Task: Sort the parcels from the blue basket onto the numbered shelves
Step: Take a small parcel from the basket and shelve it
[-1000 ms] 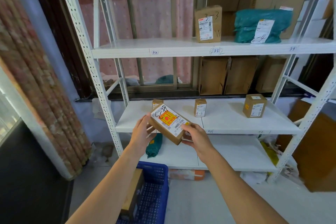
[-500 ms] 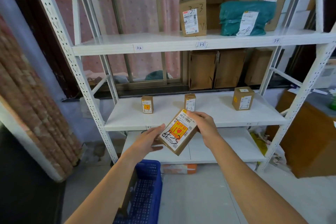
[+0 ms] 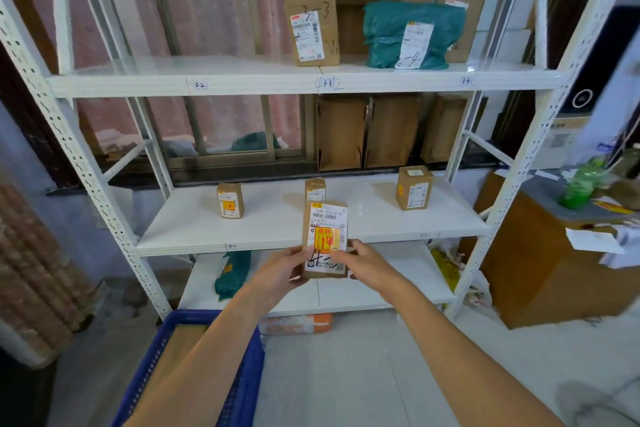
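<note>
Head view: small cardboard parcel [image 3: 325, 239], likely light, stiff, fragile-stickered, being pinched at lower edges by both hands, left hand [image 3: 282, 274] and right hand [image 3: 365, 262].

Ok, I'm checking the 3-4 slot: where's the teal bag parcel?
In the head view, the teal bag parcel lies on the top shelf, right side, just right of the upright 3-3 box.

You are looking at shelf-edge tags [image 3: 199, 85] reading "3-2", "3-3" and "3-4". The brown box [image 3: 313, 28] up top is showing a handwritten "3-3", the green bag's label [image 3: 414, 45] "-4", and the small box [image 3: 414, 188] on the middle shelf "4-4".
</note>
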Demonstrator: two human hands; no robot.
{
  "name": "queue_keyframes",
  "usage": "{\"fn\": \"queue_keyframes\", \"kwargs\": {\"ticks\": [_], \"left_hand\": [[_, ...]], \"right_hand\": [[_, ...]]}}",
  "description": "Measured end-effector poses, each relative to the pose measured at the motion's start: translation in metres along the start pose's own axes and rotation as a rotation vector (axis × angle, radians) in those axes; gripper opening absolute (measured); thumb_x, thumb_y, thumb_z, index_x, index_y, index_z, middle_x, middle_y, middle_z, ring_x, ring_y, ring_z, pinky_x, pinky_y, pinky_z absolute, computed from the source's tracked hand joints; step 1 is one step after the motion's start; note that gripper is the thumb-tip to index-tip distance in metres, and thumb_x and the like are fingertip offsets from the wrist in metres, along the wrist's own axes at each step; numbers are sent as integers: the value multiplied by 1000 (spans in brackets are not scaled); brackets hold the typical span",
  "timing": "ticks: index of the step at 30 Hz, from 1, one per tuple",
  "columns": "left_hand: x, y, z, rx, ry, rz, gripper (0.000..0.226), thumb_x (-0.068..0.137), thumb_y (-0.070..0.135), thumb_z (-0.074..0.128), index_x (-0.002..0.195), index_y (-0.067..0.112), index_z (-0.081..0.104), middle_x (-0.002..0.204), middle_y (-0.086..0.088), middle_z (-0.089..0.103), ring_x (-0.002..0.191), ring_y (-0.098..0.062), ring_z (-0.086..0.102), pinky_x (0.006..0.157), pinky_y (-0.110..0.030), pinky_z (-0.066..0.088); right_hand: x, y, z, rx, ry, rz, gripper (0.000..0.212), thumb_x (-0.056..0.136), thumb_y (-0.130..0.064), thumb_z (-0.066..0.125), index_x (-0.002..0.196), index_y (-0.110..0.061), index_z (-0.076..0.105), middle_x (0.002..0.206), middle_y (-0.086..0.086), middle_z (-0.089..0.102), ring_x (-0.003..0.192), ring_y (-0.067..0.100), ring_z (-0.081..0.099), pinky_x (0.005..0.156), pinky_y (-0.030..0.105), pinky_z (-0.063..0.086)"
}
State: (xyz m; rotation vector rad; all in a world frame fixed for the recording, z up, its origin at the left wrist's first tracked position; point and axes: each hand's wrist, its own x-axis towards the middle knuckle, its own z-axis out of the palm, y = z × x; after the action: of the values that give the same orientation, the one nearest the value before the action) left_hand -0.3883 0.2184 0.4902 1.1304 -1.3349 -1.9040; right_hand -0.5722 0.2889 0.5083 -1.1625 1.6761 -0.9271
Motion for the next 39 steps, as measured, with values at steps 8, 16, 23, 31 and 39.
{"fn": "queue_keyframes", "kwargs": {"ticks": [8,16,23,31,39], "left_hand": [[33,-19,40,460,170,162,24,102,29,54,117,22,72,100,4,75,85,-12,65,82,-32,54],[116,-9,20,515,214,211,62,97,6,52,74,60,72,83,25,74,90,-16,71,89,-43,58],[197,20,-8,533,212,212,36,96,12,51,89,32,79,93,8,78,91,-15,72,87,-36,58],[288,6,-44,597,9,106,38,94,13,52,97,40,79,99,17,77,92,-17,71,85,-38,57],[377,-30,-33,490,7,33,44,97,10,48,130,35,64,120,17,70,102,-6,68,87,-12,51]], "right_hand": [[19,15,-35,-147,55,-14,49,98,-27,58,145,-28,45,135,-2,62,116,15,60,91,32,48],[92,33,-29,-294,205,-23,44,99,-28,53,142,-34,46,133,4,53,116,22,60,100,37,49],[179,26,-32,-464,214,-31,49,100,-41,55,147,-33,41,133,-1,59,117,19,61,90,32,50],[271,51,-28,-502,226,54,46,97,-41,61,140,-29,48,135,-7,63,118,18,63,94,33,51],[370,112,-33,-481,328,144,33,93,-41,64,115,-19,53,113,3,74,102,27,69,77,32,51]]}}
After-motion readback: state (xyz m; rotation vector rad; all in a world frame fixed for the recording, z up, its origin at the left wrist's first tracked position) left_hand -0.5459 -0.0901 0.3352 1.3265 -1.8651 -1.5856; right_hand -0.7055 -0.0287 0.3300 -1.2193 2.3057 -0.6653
